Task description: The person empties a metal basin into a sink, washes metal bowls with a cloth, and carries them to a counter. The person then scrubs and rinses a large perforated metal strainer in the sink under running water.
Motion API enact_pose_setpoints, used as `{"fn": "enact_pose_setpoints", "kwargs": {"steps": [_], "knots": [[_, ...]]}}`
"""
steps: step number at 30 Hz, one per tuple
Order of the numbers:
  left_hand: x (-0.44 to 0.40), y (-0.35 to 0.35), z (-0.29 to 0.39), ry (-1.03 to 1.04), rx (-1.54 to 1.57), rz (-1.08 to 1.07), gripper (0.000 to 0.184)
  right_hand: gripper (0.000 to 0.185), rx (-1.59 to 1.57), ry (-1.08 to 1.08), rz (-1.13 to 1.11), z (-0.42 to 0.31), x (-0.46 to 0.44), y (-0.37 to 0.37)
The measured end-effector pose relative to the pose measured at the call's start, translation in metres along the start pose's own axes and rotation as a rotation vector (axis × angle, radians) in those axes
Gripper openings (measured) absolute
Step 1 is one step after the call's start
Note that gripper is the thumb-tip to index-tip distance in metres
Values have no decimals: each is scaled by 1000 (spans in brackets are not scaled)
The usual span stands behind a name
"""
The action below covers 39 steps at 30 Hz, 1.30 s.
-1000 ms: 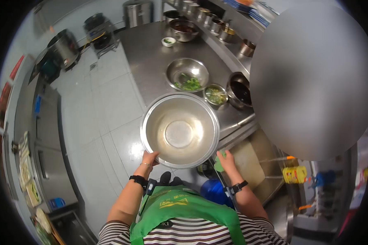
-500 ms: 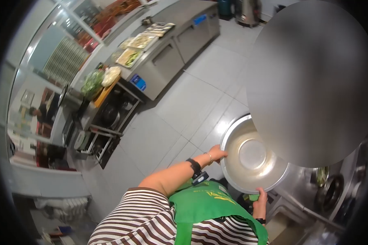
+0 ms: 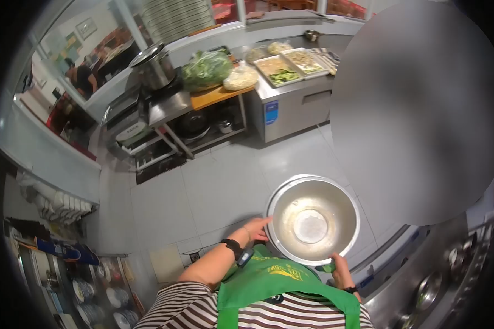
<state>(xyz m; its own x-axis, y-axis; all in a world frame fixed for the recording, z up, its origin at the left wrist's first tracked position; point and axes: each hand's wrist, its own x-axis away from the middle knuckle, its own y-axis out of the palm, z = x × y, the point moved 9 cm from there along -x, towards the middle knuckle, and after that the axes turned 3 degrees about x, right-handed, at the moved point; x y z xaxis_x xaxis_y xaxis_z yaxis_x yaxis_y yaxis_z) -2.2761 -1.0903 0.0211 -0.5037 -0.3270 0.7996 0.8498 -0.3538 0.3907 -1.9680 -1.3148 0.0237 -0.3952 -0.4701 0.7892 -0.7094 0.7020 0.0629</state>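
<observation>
I have the wide metal bowl (image 3: 312, 226) in front of the green apron (image 3: 282, 278), over the tiled floor (image 3: 222, 183), its inside facing up toward my camera. The left hand (image 3: 256, 229) grips its rim at the left; the right hand (image 3: 341, 271) grips the near-right edge, with a green item (image 3: 326, 268) there that I can't identify. Farther out, I see bagged greens (image 3: 207, 70) beside a lidded pot (image 3: 155, 68), and food trays (image 3: 280, 71) on the steel counter (image 3: 299, 104).
</observation>
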Motion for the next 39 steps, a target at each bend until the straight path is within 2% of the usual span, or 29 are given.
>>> {"fn": "enact_pose_setpoints", "kwargs": {"steps": [2,3,5,7,11,13,17,21,22,25,27,29,30,33,35,37,39], "knots": [[26,-69,39,133,134,182,61,29,101,-20,-64,-31,-18,79],[44,-97,56,198,302,255,54,28,151,-2,-88,-40,-30,113],[23,-211,45,332,545,463,42,22,216,34,-185,-52,-52,186],[43,-273,51,344,686,590,39,24,358,56,-249,-62,-74,249],[71,-342,81,387,915,626,36,27,497,64,-278,-90,-96,360],[68,-375,102,423,975,617,35,31,597,46,-349,-97,-117,416],[43,-432,155,518,1056,567,36,28,664,58,-404,-94,-192,512],[10,-479,216,445,1091,621,31,28,797,11,-423,-109,-253,621],[-3,-493,227,437,1119,641,31,33,772,49,-414,-111,-267,644],[-43,-532,262,406,1179,624,28,41,937,220,-387,-111,-299,699],[-74,-559,291,431,1194,598,24,45,960,227,-386,-115,-317,735],[-111,-593,311,478,1252,538,22,38,961,195,-354,-118,-343,762],[-128,-610,323,510,1247,537,23,44,939,147,-353,-123,-346,778],[-173,-659,350,577,1255,557,22,50,972,194,-333,-122,-368,808],[-211,-698,370,619,1258,566,21,48,948,176,-374,-117,-385,821],[-253,-741,372,647,1399,625,20,45,862,169,-465,-111,-389,833],[-312,-794,360,592,1359,670,26,38,876,130,-477,-107,-397,834]]}}
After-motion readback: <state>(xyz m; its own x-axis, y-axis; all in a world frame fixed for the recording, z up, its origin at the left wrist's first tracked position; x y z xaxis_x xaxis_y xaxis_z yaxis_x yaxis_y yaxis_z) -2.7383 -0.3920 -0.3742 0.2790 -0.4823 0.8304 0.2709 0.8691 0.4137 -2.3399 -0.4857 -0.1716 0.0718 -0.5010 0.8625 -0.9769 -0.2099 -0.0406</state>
